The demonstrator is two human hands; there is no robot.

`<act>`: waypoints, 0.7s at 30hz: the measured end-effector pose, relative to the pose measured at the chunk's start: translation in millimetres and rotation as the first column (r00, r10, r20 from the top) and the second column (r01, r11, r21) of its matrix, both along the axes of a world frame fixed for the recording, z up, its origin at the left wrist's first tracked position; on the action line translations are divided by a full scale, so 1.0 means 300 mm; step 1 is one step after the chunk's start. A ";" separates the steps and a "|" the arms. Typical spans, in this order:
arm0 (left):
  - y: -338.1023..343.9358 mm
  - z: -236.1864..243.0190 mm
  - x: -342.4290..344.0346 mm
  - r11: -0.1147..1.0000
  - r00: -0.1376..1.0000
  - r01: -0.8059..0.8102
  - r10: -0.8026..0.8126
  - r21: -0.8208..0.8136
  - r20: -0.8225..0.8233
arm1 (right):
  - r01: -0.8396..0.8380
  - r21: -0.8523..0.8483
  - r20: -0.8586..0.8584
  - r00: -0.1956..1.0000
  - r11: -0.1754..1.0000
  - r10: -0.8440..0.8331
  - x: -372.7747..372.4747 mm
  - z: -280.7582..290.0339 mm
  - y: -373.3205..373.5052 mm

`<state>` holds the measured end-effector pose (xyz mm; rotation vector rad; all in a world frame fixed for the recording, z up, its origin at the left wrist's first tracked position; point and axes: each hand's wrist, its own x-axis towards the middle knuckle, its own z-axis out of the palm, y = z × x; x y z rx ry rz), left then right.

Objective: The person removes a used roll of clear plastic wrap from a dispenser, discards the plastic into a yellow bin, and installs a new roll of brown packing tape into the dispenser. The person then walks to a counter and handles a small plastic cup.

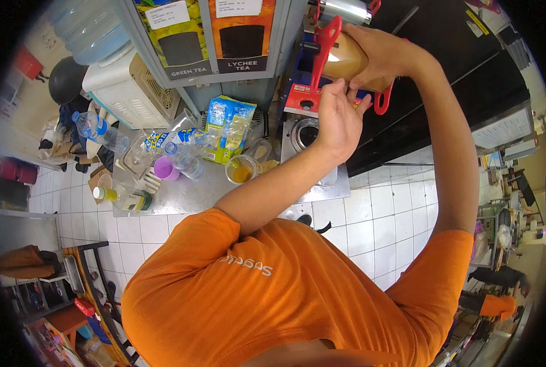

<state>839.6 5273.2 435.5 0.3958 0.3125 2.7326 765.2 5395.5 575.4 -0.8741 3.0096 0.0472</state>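
Note:
A brownish, rounded, roll-like thing (347,56) sits between red side pieces (326,54) of a blue-and-red countertop machine (302,100). Over its right side lies my right hand (380,56), fingers curled round it and thumb against its lower face. My left hand (341,122) is raised just below, palm turned up, fingers extended and apart at its lower edge. Whether those fingertips touch the thing I cannot tell. Above it, a shiny metal cylinder (345,10) lies across the machine. A round metal-rimmed opening (304,133) shows beside my left wrist.
The steel counter (209,194) carries a plastic cup with yellow liquid (242,170), a purple cup (166,168), clear bottles (102,131) and a blue-and-green packet (229,125). Behind stands a drink dispenser (190,76). A black panel (401,122) borders the right. Another person (496,303) stands far right.

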 end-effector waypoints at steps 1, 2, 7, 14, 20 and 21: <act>-0.006 0.002 -0.006 0.999 0.999 0.007 -0.005 -0.041 0.045 | -0.031 0.016 -0.112 0.993 0.999 0.032 0.015 -0.013 -0.003; -0.014 0.005 -0.012 0.997 0.996 0.013 -0.006 -0.082 0.090 | 0.008 0.030 -0.115 0.993 1.000 -0.004 0.025 -0.014 -0.010; -0.033 -0.058 -0.024 0.990 0.988 0.006 0.015 -0.138 0.153 | 0.084 -0.001 -0.019 0.996 0.996 -0.084 0.031 0.023 -0.013; -0.107 -0.028 0.127 0.963 0.957 0.265 -0.258 -0.042 0.137 | 0.058 0.010 -0.095 0.994 0.998 -0.057 0.023 -0.021 -0.004; -0.016 -0.010 0.000 0.997 1.000 0.010 -0.012 0.071 0.028 | 0.134 0.017 -0.067 0.989 0.991 -0.132 0.032 -0.003 -0.011; -0.035 -0.007 -0.010 0.999 0.999 0.028 -0.029 0.029 0.034 | 0.144 0.008 -0.080 0.986 0.990 -0.143 0.043 -0.013 -0.019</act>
